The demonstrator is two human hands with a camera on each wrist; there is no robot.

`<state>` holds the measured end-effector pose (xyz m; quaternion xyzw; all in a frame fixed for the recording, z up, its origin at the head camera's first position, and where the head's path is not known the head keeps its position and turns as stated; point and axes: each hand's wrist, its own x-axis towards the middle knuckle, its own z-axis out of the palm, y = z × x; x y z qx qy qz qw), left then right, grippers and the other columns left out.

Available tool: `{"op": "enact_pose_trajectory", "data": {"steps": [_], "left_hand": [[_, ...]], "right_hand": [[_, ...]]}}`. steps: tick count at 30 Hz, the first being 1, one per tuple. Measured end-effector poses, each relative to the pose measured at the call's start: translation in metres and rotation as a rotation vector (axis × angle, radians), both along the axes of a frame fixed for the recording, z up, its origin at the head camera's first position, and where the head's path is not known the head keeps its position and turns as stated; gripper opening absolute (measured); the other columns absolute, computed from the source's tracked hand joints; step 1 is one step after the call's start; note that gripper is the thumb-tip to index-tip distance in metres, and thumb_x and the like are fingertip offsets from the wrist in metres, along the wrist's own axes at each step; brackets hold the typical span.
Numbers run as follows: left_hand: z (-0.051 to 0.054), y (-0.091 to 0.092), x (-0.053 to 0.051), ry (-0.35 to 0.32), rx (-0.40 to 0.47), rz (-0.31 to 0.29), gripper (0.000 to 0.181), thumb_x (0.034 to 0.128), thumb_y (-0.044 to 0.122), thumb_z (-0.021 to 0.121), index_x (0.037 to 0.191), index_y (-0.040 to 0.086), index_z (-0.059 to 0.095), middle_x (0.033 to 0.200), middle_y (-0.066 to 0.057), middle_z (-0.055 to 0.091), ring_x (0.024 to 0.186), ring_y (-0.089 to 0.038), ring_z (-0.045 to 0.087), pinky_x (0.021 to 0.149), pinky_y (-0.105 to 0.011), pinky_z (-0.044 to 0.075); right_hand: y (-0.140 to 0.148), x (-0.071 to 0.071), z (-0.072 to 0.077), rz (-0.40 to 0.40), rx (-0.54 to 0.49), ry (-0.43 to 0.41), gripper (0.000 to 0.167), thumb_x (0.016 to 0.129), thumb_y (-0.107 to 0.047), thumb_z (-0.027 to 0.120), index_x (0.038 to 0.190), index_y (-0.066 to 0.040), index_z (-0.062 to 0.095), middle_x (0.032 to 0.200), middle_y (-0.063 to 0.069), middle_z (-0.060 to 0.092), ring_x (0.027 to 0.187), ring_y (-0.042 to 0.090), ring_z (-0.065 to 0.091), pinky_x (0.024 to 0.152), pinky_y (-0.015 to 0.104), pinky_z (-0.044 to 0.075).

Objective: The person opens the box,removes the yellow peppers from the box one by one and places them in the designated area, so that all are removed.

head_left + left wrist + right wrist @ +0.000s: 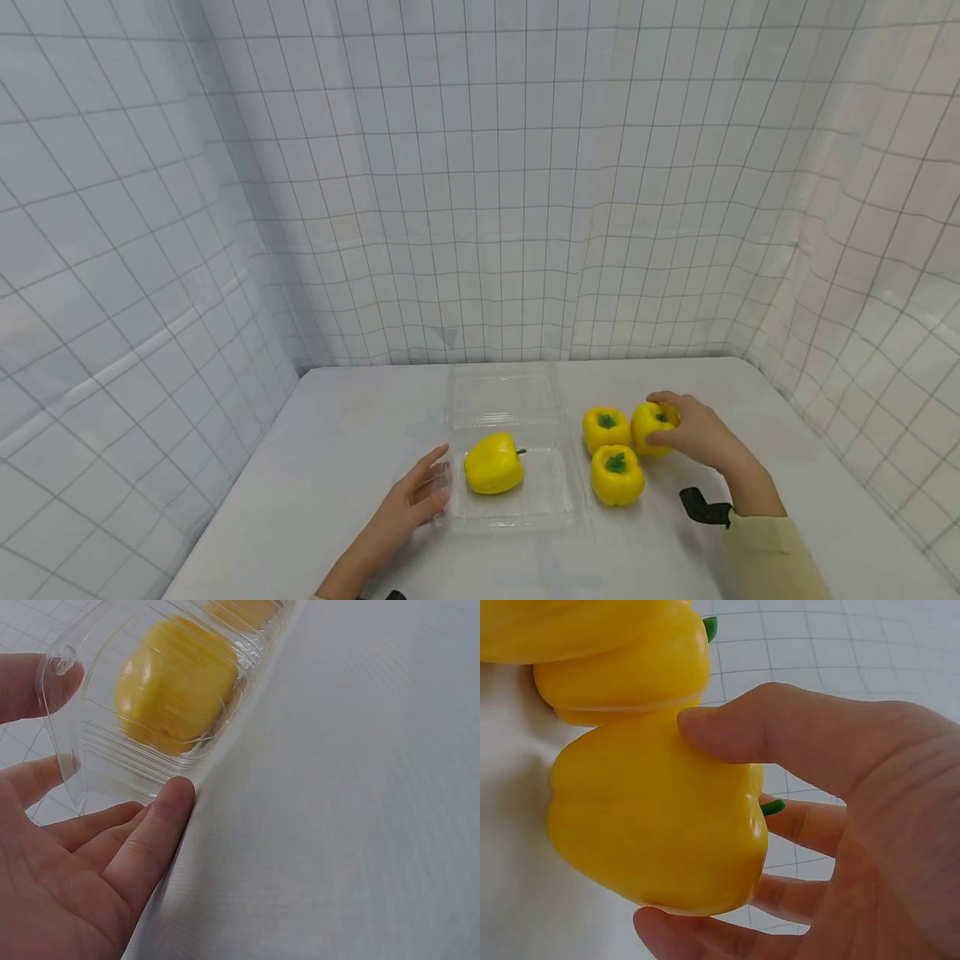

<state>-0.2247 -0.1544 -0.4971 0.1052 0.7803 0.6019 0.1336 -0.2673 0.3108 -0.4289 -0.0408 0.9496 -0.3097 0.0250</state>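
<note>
A yellow bell pepper (654,427) with a green stem stands at the back right of a group of three; my right hand (693,431) grips it, thumb on one side and fingers on the other in the right wrist view. Beside it stand a second bell pepper (606,431) and a nearer one (617,476). Another yellow bell pepper (493,464) lies on its side in a clear plastic clamshell container (547,500). At the container's left edge, my left hand (405,504) touches the rim and wall with fairly straight fingers.
The container's clear lid (502,396) lies folded back behind its base. Everything rests on a white table (337,433), with grid-patterned sheets (480,183) hanging behind and at both sides. A black strap piece (705,507) juts from the right wrist.
</note>
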Motion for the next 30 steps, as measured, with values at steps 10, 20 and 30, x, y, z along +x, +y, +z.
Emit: {"op": "enact_pose_trajectory", "data": {"steps": [10, 20, 30], "left_hand": [[0.0009, 0.0007, -0.0012, 0.005, -0.011, 0.005, 0.071, 0.1001, 0.038, 0.062, 0.160, 0.024, 0.028, 0.158, -0.027, 0.029, 0.142, -0.044, 0.035, 0.100, -0.052, 0.049], [-0.0016, -0.0001, 0.0002, -0.003, -0.009, 0.000, 0.071, 0.1000, 0.038, 0.062, 0.160, 0.026, 0.027, 0.158, -0.026, 0.030, 0.142, -0.044, 0.036, 0.099, -0.052, 0.049], [0.0014, 0.0013, 0.0011, -0.002, -0.016, 0.010, 0.071, 0.1000, 0.039, 0.062, 0.160, 0.025, 0.028, 0.158, -0.026, 0.031, 0.142, -0.044, 0.036, 0.100, -0.051, 0.049]], "right_hand": [[-0.0053, -0.0003, -0.0040, 0.022, -0.019, -0.040, 0.075, 0.088, -0.037, 0.075, 0.150, -0.008, 0.044, 0.146, 0.032, 0.042, 0.130, 0.054, 0.041, 0.096, 0.074, 0.037], [-0.0069, 0.0011, -0.0042, 0.033, -0.013, -0.021, 0.073, 0.086, -0.032, 0.079, 0.148, -0.009, 0.047, 0.144, 0.031, 0.045, 0.128, 0.053, 0.042, 0.097, 0.073, 0.038], [-0.0061, 0.0011, -0.0009, 0.043, 0.001, -0.013, 0.075, 0.085, -0.033, 0.079, 0.149, -0.012, 0.046, 0.145, 0.032, 0.043, 0.128, 0.053, 0.042, 0.096, 0.074, 0.038]]}}
